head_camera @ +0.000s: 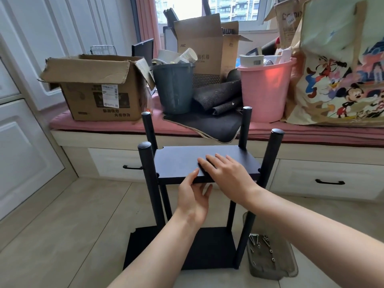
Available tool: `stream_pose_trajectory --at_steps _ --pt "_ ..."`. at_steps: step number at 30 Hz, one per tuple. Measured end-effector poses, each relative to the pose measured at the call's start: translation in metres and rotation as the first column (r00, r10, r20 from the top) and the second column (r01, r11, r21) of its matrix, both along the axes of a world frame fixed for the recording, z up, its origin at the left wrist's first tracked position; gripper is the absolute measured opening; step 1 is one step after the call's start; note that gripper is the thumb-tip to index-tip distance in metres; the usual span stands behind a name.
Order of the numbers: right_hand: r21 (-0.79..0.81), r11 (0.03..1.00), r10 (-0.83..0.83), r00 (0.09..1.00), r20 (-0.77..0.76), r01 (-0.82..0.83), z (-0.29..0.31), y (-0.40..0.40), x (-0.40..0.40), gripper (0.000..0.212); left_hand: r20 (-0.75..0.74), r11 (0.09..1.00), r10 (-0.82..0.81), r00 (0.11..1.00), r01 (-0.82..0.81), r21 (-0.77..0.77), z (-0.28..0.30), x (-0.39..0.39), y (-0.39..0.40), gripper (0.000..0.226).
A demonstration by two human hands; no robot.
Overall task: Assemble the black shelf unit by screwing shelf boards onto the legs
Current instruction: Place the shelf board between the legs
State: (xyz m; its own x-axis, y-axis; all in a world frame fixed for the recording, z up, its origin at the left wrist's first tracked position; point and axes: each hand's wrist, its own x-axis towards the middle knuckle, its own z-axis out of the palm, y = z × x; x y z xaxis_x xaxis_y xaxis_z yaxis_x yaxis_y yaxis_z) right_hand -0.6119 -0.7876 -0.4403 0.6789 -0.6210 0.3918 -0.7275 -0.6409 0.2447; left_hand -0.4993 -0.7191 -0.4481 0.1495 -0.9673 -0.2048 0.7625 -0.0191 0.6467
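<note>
Evidently you were in the middle of seating a shelf board (187,161) between the four upright legs, not yet screwing it. Your right hand (226,173) lay flat on top of the board, its fingers (209,161) straight and slightly spread, pressing down near the front edge. Your left hand (194,196) came up from below that same edge: the thumb rested along the front lip, just beside your right fingertips, while the other fingers reached under the board, loosely spread; whether they were truly bearing its weight I cannot tell. The board sat roughly level, high on the frame, with its corner notches close against the front left leg (148,175) and the front right leg (268,163); the two rear legs (245,129) stood beyond your fingertips. Well below your hands, the bottom board (209,248) was already on the floor with the legs rising from it.

As I judge it, the next move called for lining each notch's hole up with the hole in its leg, then holding the board steady with one hand while the other fetched a fastener. The screws (261,244) lay in a grey tray (272,269) on the floor, down and to the right of your right wrist, just beside the front right leg. No screwdriver or key was visible, so you would have needed to find one.
</note>
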Motion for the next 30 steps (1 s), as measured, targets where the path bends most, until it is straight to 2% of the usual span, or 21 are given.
stream_pose_trajectory --at_steps 3,5,6,8,10,11,13,15,16,18,21,22,25,26,30 --pt "-0.082 0.994 0.076 0.997 0.025 -0.074 -0.004 -0.002 -0.003 0.070 0.163 0.989 -0.140 0.977 0.131 0.062 -0.003 0.012 0.012 0.025" --pt "-0.148 0.985 0.092 0.995 0.034 -0.086 -0.009 -0.004 -0.005 0.063 0.279 0.960 -0.272 0.921 0.238 0.150 -0.010 0.033 0.031 0.027" --pt "-0.185 0.979 0.098 0.994 0.048 -0.088 -0.011 -0.006 -0.005 0.059 0.330 0.924 -0.375 0.867 0.321 0.206 -0.014 0.049 0.041 0.030" --pt "-0.243 0.965 0.121 0.989 0.082 -0.098 -0.014 -0.009 -0.005 0.050 0.404 0.807 -0.586 0.702 0.460 0.371 -0.017 0.091 0.058 0.029" --pt "-0.279 0.954 0.142 0.985 0.096 -0.110 -0.015 -0.010 -0.004 0.042 0.459 0.704 -0.703 0.544 0.441 0.556 -0.017 0.135 0.065 0.026" --pt "-0.291 0.950 0.148 0.984 0.097 -0.114 -0.016 -0.011 -0.004 0.039 0.504 0.709 -0.693 0.516 0.360 0.607 -0.017 0.153 0.063 0.026" --pt "-0.318 0.940 0.160 0.982 0.100 -0.121 -0.018 -0.011 -0.005 0.042 0.658 0.814 -0.535 0.531 0.115 0.569 -0.015 0.180 0.043 0.024" --pt "-0.345 0.929 0.173 0.980 0.096 -0.131 -0.019 -0.012 -0.005 0.042 0.782 0.924 -0.262 0.566 -0.086 0.372 -0.002 0.191 0.011 0.022" --pt "-0.358 0.923 0.183 0.979 0.088 -0.140 -0.020 -0.012 -0.005 0.042 0.815 0.954 -0.145 0.562 -0.138 0.265 0.007 0.189 -0.005 0.021" --pt "-0.377 0.914 0.193 0.978 0.083 -0.148 -0.021 -0.012 -0.006 0.041 0.830 0.984 -0.041 0.557 -0.122 0.131 0.027 0.176 -0.032 0.017" --pt "-0.409 0.901 0.197 0.976 0.097 -0.142 -0.023 -0.013 -0.006 0.044 0.760 0.990 -0.107 0.641 0.001 0.139 0.042 0.160 -0.067 0.023" --pt "-0.416 0.899 0.199 0.975 0.104 -0.139 -0.023 -0.013 -0.006 0.047 0.757 0.987 -0.140 0.638 0.028 0.159 0.043 0.156 -0.076 0.026" --pt "-0.410 0.900 0.209 0.972 0.109 -0.147 -0.023 -0.012 -0.005 0.050 0.851 0.989 -0.147 0.505 0.049 0.141 0.030 0.157 -0.095 0.034" --pt "-0.409 0.901 0.209 0.972 0.108 -0.148 -0.024 -0.012 -0.006 0.047 0.863 0.990 -0.137 0.486 0.053 0.127 0.025 0.157 -0.097 0.038" --pt "-0.409 0.901 0.195 0.977 0.081 -0.146 -0.033 -0.014 -0.011 0.037 0.832 0.984 -0.162 0.530 0.152 0.095 0.007 0.164 -0.101 0.057"
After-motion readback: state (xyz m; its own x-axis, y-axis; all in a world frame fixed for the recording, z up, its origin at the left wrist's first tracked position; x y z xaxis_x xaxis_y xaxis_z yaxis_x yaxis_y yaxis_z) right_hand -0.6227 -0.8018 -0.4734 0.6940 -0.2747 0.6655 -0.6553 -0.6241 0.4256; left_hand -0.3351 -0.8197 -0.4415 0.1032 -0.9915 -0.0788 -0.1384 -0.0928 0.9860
